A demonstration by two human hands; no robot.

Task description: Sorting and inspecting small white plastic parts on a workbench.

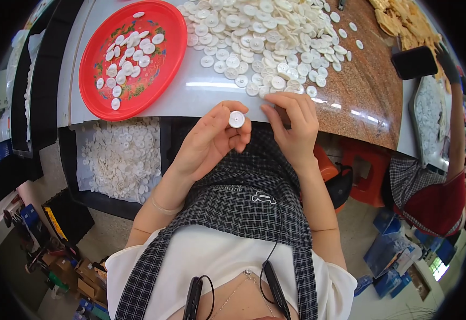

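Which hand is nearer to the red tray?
Left. The left hand, holding a white disc, is off the lower-right side of the red tray; the right hand is farther right, below the white pile.

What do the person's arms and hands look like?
The left hand and right hand wear no gloves. A thin, pale bracelet goes around the left forearm. Short, loose white sleeves cover the upper arms, leaving both forearms bare.
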